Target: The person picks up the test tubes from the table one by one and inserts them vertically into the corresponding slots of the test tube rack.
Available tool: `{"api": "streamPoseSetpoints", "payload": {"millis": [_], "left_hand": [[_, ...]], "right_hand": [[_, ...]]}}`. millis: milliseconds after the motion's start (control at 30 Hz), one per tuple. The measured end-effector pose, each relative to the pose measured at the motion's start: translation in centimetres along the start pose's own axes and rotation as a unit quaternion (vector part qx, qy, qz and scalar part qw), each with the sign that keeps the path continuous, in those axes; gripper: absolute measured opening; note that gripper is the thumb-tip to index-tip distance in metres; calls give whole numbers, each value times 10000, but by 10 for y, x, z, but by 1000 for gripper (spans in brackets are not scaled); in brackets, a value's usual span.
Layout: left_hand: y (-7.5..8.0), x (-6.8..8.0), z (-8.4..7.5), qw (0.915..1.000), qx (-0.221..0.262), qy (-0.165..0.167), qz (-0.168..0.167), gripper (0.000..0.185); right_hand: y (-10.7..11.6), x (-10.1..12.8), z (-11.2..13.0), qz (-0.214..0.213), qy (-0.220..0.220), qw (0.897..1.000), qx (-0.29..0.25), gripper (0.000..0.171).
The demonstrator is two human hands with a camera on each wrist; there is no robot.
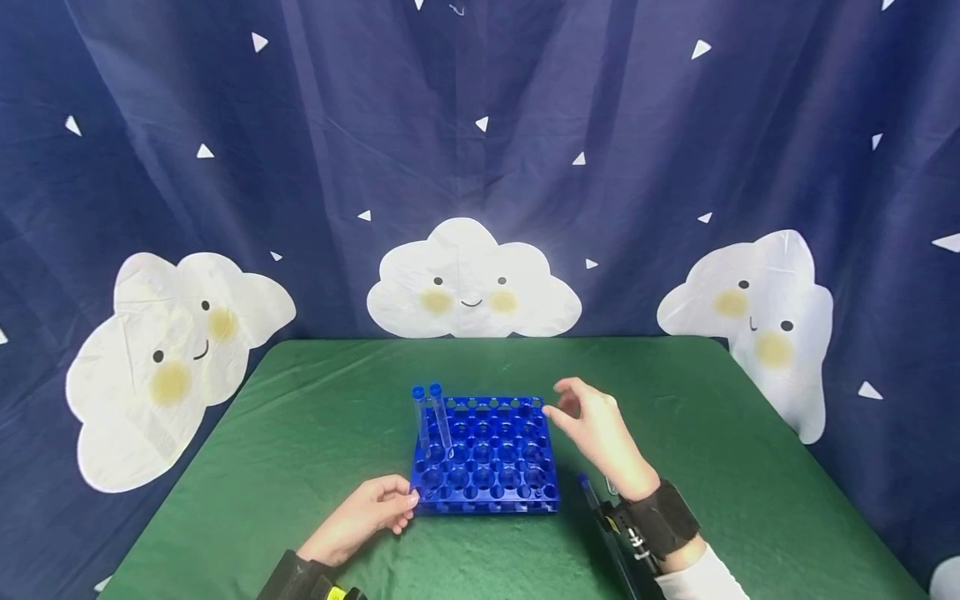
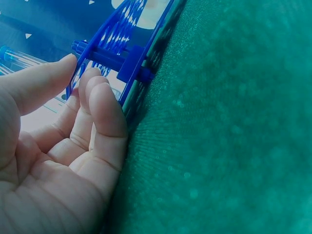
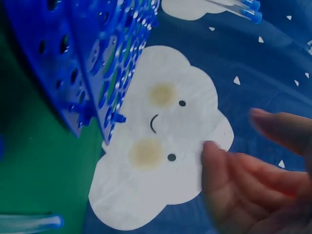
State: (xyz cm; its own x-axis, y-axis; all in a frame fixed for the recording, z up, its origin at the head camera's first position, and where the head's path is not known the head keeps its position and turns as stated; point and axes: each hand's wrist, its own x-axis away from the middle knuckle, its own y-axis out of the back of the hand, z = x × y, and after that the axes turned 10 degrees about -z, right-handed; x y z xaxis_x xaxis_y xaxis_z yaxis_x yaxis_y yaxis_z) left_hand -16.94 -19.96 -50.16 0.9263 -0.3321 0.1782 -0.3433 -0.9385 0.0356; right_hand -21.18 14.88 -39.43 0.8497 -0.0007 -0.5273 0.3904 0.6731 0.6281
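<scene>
I note my left hand (image 1: pixel 367 517) bracing the rack's (image 1: pixel 486 454) near-left corner with relaxed fingers, while my right hand (image 1: pixel 596 429) hovers empty and loose at its far-right edge.

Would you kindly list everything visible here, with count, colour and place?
Test tube rack: one, blue, centre of the table.
Capped tubes: two, clear with blue caps, standing in the rack's far left corner.
Loose tube: one, blue cap, lying on the cloth right of the rack, partly hidden by the right wrist.
Tablecloth: one, green, over the table.
Curtain: one, dark blue with white clouds, behind.
Wrist straps: two, black, one per wrist.
Left hand: touches the rack's near left corner.
Right hand: open, above the rack's far right corner, holding nothing.
</scene>
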Motion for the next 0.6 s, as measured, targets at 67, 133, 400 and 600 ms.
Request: {"api": "streamPoseSetpoints", "payload": {"millis": [67,133,400,600], "left_hand": [[0,0,0,10000,-9,1,-1,14],[0,0,-1,10000,-27,-5,-17,14],[-1,0,-1,10000,-46,-21,-48,16],[-1,0,0,9999,-81,-24,-57,16]], "right_hand": [[3,3,-4,467,-349,9978,329,26],[5,7,-7,928,-642,9913,683,24],[1,18,-22,1592,-841,9710,1571,38],[-1,24,-29,1884,-823,9596,1923,29]]}}
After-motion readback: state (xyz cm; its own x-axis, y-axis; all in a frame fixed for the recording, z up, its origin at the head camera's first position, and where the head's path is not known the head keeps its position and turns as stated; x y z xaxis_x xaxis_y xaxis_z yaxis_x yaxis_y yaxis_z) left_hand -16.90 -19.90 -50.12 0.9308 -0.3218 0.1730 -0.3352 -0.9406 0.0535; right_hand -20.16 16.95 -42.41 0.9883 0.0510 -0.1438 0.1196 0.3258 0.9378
